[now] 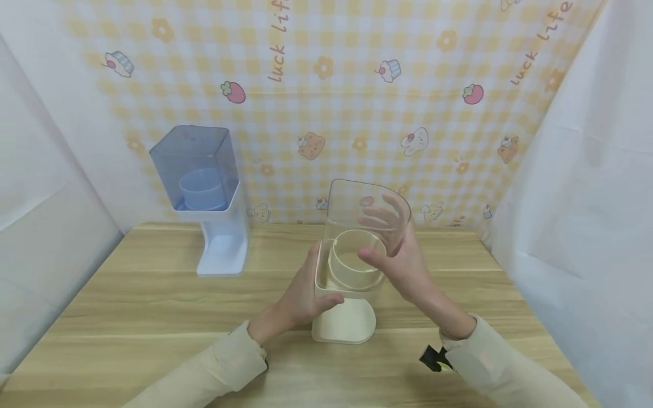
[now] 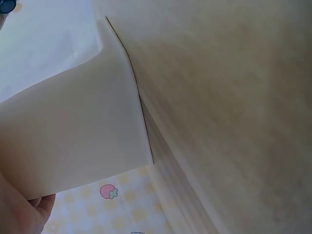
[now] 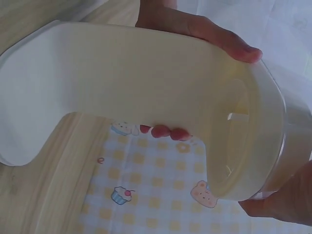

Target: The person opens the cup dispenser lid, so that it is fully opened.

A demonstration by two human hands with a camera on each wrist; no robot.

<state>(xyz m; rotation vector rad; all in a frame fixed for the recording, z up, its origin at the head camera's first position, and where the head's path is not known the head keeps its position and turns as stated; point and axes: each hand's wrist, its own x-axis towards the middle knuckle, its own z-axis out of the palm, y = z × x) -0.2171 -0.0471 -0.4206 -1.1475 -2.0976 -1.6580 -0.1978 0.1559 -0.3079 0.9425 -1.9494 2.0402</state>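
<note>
Both hands are on a cream-coloured dispenser with a see-through container [image 1: 352, 207] on top and a round ring [image 1: 352, 275] visible inside it. My left hand [image 1: 298, 294] grips the cream stand [image 1: 344, 322] just below the container, thumb along the front rim. In the right wrist view, the fingertips [image 3: 162, 131] of that hand come round the far side of the stand's back. My right hand [image 1: 405, 266] holds the container by its right side, thumb in front and fingers seen through the clear wall. The stand's broad side [image 2: 73, 131] fills much of the left wrist view.
A second dispenser, with a bluish container [image 1: 191, 147] on a white stand [image 1: 221, 258], stands at the back left of the wooden table [image 1: 127, 340]. Behind is a yellow checked cloth [image 1: 352, 113]; white sheets [image 1: 586, 170] hang at both sides.
</note>
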